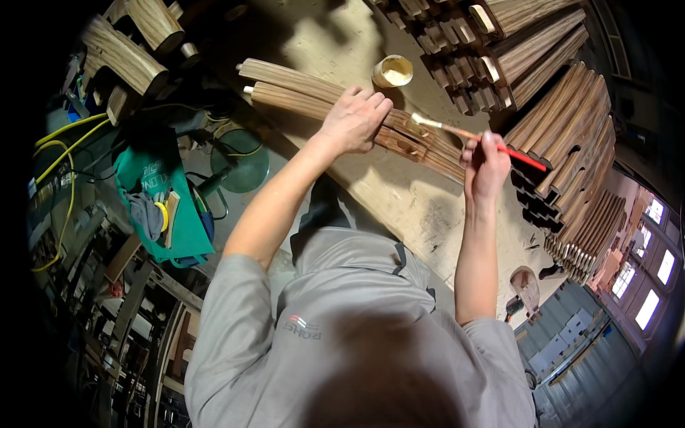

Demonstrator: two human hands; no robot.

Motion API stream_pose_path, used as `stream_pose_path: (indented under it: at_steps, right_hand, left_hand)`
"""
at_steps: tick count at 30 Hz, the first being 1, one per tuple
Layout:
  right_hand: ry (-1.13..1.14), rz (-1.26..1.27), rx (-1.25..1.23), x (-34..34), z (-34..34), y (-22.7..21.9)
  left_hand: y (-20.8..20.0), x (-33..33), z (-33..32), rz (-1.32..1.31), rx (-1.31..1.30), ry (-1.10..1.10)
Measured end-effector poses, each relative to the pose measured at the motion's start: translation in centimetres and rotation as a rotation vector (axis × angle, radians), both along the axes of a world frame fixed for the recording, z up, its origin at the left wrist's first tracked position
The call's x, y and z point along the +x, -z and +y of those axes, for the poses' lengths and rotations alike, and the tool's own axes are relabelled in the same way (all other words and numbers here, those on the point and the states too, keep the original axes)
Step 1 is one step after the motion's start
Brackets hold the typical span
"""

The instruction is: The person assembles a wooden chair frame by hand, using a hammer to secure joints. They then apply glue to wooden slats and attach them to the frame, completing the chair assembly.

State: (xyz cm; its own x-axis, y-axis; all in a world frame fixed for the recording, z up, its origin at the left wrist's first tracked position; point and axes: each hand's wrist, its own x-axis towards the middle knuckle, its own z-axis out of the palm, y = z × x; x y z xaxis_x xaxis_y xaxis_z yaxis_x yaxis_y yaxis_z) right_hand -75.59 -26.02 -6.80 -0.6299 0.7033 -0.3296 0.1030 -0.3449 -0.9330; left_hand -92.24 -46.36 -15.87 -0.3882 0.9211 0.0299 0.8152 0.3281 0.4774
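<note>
Here we stand over a workbench (399, 207), and nearest to us our two forearms reach forward from grey sleeves. Our left hand (354, 121) lies palm down, fingers curled loosely over the top of two long wooden pieces (307, 89) that rest side by side on the bench; it presses them flat rather than gripping round them. Our right hand (485, 165) is closed in a pinch on a thin red-handled brush (477, 135), held like a pen.

The wooden pieces lie directly under the left hand and run on past it both ways. Their long axis slants from up and to the left of the left hand down toward the right hand. Between the two hands we see cut slots (410, 135) in the wood. The brush lies almost along that same slant, handle out behind the right hand, pale bristles pointing left toward the left hand and touching or nearly touching the wood at the slots; we cannot tell which. The right hand is the one placed to work there, while the left is nearer the bulk of the wood.

Just beyond the left hand stands a small open pot (392, 70) of pale stuff. Farther beyond the right hand, stacks of similar wooden parts (571, 143) lie piled.
</note>
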Motion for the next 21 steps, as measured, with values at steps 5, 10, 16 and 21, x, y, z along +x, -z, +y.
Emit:
stream_pose_path:
  at_steps: [5, 10, 16, 21]
  right_hand:
    - [-0.076, -0.130, 0.180, 3.9, -2.9, -0.3]
    - [-0.259, -0.207, 0.405, 4.7, -3.8, 1.1]
    - [-0.715, -0.085, 0.947, 1.2, -4.7, -1.9]
    - [-0.865, -0.178, 1.166, -0.3, -3.8, -3.0]
  left_hand:
    - [0.3, 0.0, 0.2, 0.022, -0.029, 0.009]
    - [0.6, 0.1, 0.3, 0.052, -0.012, 0.005]
    - [0.5, 0.3, 0.3, 0.039, 0.066, -0.014]
    - [0.8, 0.4, 0.3, 0.034, 0.065, -0.028]
